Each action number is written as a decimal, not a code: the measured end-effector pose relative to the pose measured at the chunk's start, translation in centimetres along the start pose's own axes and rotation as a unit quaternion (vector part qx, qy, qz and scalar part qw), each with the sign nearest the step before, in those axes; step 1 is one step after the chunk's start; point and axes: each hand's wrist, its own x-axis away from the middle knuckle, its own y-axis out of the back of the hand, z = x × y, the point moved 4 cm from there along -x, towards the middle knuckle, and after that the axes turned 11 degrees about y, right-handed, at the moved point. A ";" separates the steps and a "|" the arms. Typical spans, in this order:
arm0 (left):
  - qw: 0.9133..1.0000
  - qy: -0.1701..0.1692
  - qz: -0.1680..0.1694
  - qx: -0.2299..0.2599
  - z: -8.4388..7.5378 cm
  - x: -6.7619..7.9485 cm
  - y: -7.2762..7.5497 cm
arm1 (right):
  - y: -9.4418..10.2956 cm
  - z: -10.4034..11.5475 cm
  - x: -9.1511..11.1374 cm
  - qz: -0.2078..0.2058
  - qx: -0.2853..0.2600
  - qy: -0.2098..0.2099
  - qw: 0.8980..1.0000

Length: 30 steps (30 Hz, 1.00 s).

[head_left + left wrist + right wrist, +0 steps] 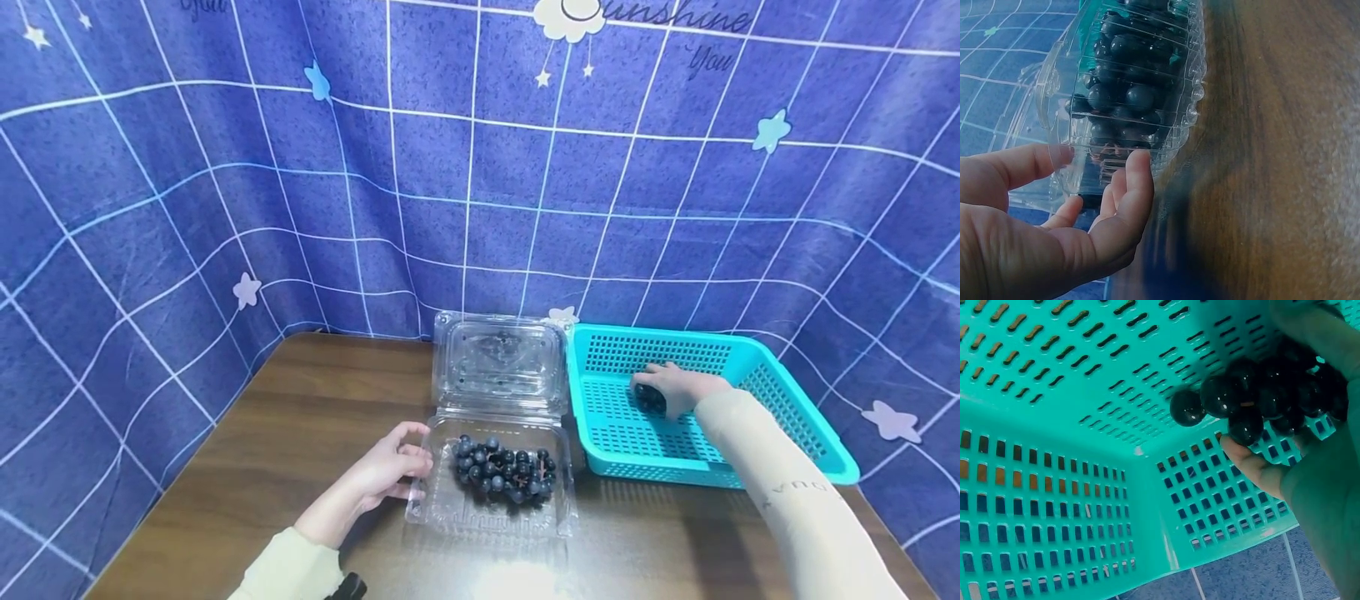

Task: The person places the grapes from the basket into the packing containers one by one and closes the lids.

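A clear plastic clamshell container (480, 522) stands on the table with its lid (501, 354) tipped back, and a bunch of dark grapes (495, 471) lies in its base. My left hand (378, 472) holds the container's left edge, fingers bent against the rim and side wall, as the left wrist view shows. Inside the turquoise basket (611, 429), my right hand (678, 390) grips another bunch of dark grapes (1272, 394) low over the perforated floor. Whether that bunch touches the floor I cannot tell. Fingers and palm partly hide it.
The basket stands right beside the container, its slotted walls rising around my right hand. A brown wooden table (315, 392) carries everything. Behind and at both sides hangs a blue curtain (420, 167) with white grid lines and stars.
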 end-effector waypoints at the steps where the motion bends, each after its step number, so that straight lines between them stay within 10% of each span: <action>1: 1.000 0.000 0.000 0.000 0.0 0.0 0.0 | 0.0 0.0 -0.1 -0.002 0.004 -0.002 1.000; 30: 1.000 0.002 0.001 0.001 -0.1 -0.1 0.0 | 0.6 0.3 -0.4 0.006 0.034 0.001 0.999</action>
